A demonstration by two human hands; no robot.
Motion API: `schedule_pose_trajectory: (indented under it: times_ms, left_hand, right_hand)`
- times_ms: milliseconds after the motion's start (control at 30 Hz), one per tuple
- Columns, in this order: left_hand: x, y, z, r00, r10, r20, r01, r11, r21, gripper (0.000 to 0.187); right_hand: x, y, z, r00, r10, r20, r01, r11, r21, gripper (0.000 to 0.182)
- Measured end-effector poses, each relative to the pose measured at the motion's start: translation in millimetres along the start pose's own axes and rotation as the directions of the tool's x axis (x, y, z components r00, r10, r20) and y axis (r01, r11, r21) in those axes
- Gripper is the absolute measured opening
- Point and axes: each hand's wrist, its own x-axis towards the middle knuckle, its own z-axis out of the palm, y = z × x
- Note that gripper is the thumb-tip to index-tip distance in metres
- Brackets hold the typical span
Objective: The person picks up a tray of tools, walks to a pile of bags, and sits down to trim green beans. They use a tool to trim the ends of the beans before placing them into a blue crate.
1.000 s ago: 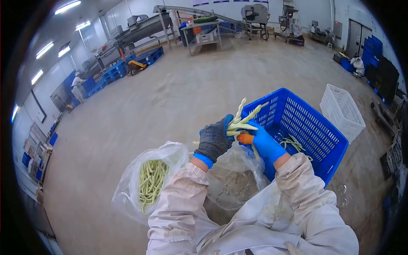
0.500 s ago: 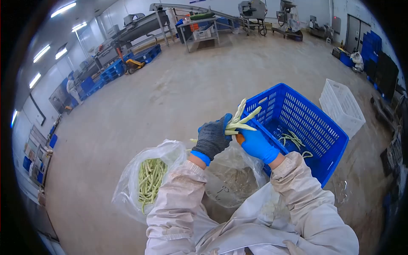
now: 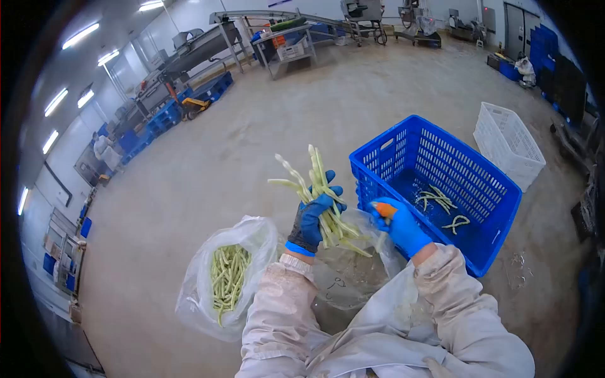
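A bunch of long pale green beans [image 3: 324, 211] is clasped in my left hand [image 3: 312, 217], which wears a grey and blue glove. Just to the right, my right hand [image 3: 403, 227] in a blue glove is closed round a small orange-handled tool [image 3: 384, 210]; its working end is hard to make out. Beneath both hands lies a clear plastic bag [image 3: 346, 271]. Cut green beans [image 3: 229, 277] fill another clear bag [image 3: 261, 236] at the left. A few long beans [image 3: 438, 198] rest inside the blue crate [image 3: 469, 151] at the right.
A white crate [image 3: 510, 142] stands on the floor beyond the blue one. Farther back are a metal table [image 3: 287, 60], a conveyor [image 3: 214, 47], blue pallets [image 3: 165, 116] and a yellow pallet jack [image 3: 196, 106]. A person [image 3: 106, 151] in white is at the far left.
My hands have moved apart. The bean bunch in my left hand now stands more upright and fanned out, and the orange handle shows more clearly in my right hand. The view has shifted slightly.
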Motion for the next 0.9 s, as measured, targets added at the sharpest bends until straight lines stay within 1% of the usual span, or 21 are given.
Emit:
schedule_pose_trajectory:
  times_ms: [33, 100, 133, 200, 267, 300, 333, 367, 400, 467, 533, 567, 600, 633, 667, 700, 733, 767, 833, 867, 900]
  left_hand:
    - [3, 1, 3, 1.0, 0.003, 0.0, -0.003, 1.0, 0.006, 0.058]
    - [18, 2, 20, 0.998, 0.04, -0.057, -0.047, 0.99, -0.133, 0.059]
    - [36, 3, 37, 0.998, 0.008, -0.063, -0.016, 0.991, -0.135, 0.053]
    - [79, 5, 83, 0.99, 0.035, 0.139, -0.046, 0.996, 0.08, 0.047]
    - [118, -13, 112, 0.994, 0.111, 0.02, -0.111, 0.93, 0.351, 0.037]
    - [132, -18, 113, 0.994, 0.106, 0.027, -0.109, 0.933, 0.344, 0.037]
    - [144, -25, 112, 0.992, 0.127, -0.015, -0.115, 0.935, 0.337, 0.036]
    - [153, -34, 111, 0.988, 0.142, -0.055, -0.116, 0.936, 0.333, 0.036]
    - [148, -34, 107, 0.992, 0.106, -0.072, -0.086, 0.966, 0.242, 0.036]
    - [122, -25, 89, 0.997, 0.003, -0.071, 0.023, 0.931, 0.364, 0.04]
    - [92, -25, 53, 0.989, -0.139, -0.042, 0.141, 0.865, 0.482, 0.046]
    - [63, -15, 55, 0.977, -0.207, -0.058, 0.209, 0.85, 0.484, 0.05]
    - [44, -31, 37, 0.981, -0.192, -0.021, 0.185, 0.906, 0.38, 0.053]
    - [22, -39, 29, 0.959, -0.274, -0.069, 0.282, 0.91, 0.304, 0.056]
    - [0, -46, 19, 0.946, -0.322, -0.027, 0.32, 0.921, 0.22, 0.057]
    - [-21, -55, 18, 0.935, -0.35, -0.058, 0.354, 0.928, 0.117, 0.057]
    - [-40, -63, 21, 0.936, -0.342, -0.085, 0.349, 0.934, 0.073, 0.056]
    - [-53, -67, 26, 0.935, -0.335, -0.113, 0.34, 0.94, 0.025, 0.055]
    - [-62, -66, 33, 0.947, -0.287, -0.147, 0.298, 0.952, 0.063, 0.054]
    - [-66, -64, 32, 0.956, -0.244, -0.163, 0.262, 0.959, 0.105, 0.053]
    - [-68, -61, 29, 0.956, -0.238, -0.17, 0.256, 0.962, 0.096, 0.053]
  right_hand:
    - [1, 10, -20, 1.0, -0.003, 0.004, 0.003, 1.0, 0.003, 0.017]
    - [2, 36, -53, 0.979, 0.102, -0.176, -0.081, 0.989, 0.125, 0.02]
    - [5, 51, -59, 0.977, 0.103, -0.188, -0.078, 0.988, 0.137, 0.02]
    - [3, 71, -71, 0.945, 0.195, -0.263, -0.114, 0.948, 0.296, 0.017]
    - [0, 63, -67, 0.944, 0.171, -0.281, -0.08, 0.948, 0.309, 0.015]
    - [3, 56, -67, 0.952, 0.126, -0.28, -0.031, 0.946, 0.322, 0.013]
    - [3, 54, -75, 0.943, 0.178, -0.281, -0.064, 0.925, 0.373, 0.013]
    - [5, 54, -81, 0.94, 0.173, -0.294, -0.05, 0.923, 0.382, 0.013]
    - [7, 53, -87, 0.956, 0.133, -0.262, -0.008, 0.902, 0.431, 0.016]
    - [-1, 47, -87, 0.984, 0.015, -0.176, 0.074, 0.872, 0.484, 0.019]
    - [-4, 38, -81, 0.987, 0.03, -0.157, 0.061, 0.838, 0.542, 0.019]
    - [-5, 36, -76, 0.991, 0.031, -0.128, 0.051, 0.802, 0.595, 0.019]
    - [-6, 33, -69, 0.994, 0.033, -0.101, 0.031, 0.82, 0.571, 0.02]
    - [-7, 32, -59, 0.995, 0.043, -0.09, 0.017, 0.816, 0.578, 0.02]
    - [-7, 30, -48, 0.996, 0.013, -0.088, 0.038, 0.833, 0.552, 0.02]
    - [-5, 31, -41, 0.996, -0.023, -0.085, 0.064, 0.848, 0.525, 0.021]
    - [1, 41, -39, 0.993, -0.111, -0.043, 0.116, 0.83, 0.545, 0.019]
    - [2, 46, -28, 0.994, -0.101, -0.033, 0.103, 0.83, 0.549, 0.019]
    - [4, 50, -4, 0.985, -0.078, -0.151, 0.148, 0.828, 0.54, 0.017]
    - [9, 60, -6, 0.995, -0.079, -0.055, 0.096, 0.842, 0.531, 0.018]
    - [8, 60, -1, 0.996, -0.072, -0.047, 0.086, 0.847, 0.524, 0.018]
